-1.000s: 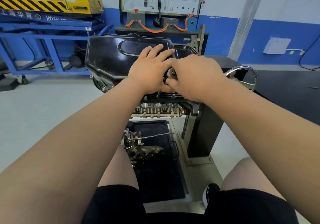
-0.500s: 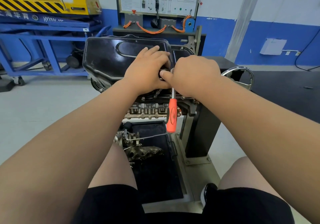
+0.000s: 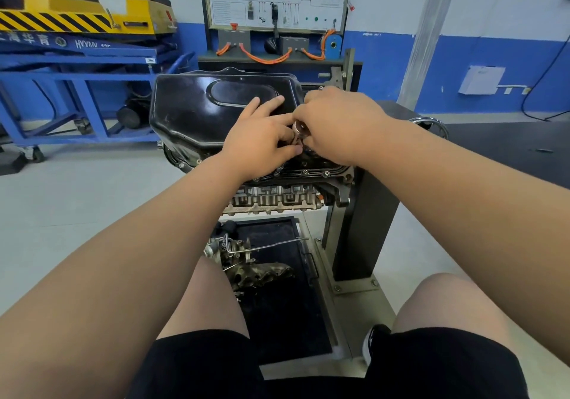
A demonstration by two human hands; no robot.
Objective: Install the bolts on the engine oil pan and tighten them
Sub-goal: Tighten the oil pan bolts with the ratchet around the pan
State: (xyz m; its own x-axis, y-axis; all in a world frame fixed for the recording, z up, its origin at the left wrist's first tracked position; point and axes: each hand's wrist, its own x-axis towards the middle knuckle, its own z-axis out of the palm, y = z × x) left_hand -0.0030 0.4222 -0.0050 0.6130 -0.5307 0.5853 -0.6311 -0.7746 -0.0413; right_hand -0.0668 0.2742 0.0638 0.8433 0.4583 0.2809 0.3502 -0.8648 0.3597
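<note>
Grey floor (image 3: 77,213) and a blue-banded wall (image 3: 385,68) surround our work. Our right hand (image 3: 339,124) curls round a metal tool (image 3: 299,128), whose handle is hidden under the palm. Our left hand (image 3: 259,139) lays two fingers straight on the black oil pan (image 3: 191,111), with the others bent against the tool; we cannot tell whether they grip it. Bolts (image 3: 326,173) sit along the pan's near flange, just below both hands. The floor opens wide to the left, and a dark post (image 3: 364,229) stands close on the right.

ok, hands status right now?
Left hand: pinches the ratchet, other fingers flat on oil pan.
Right hand: curled round the ratchet, handle hidden.
</note>
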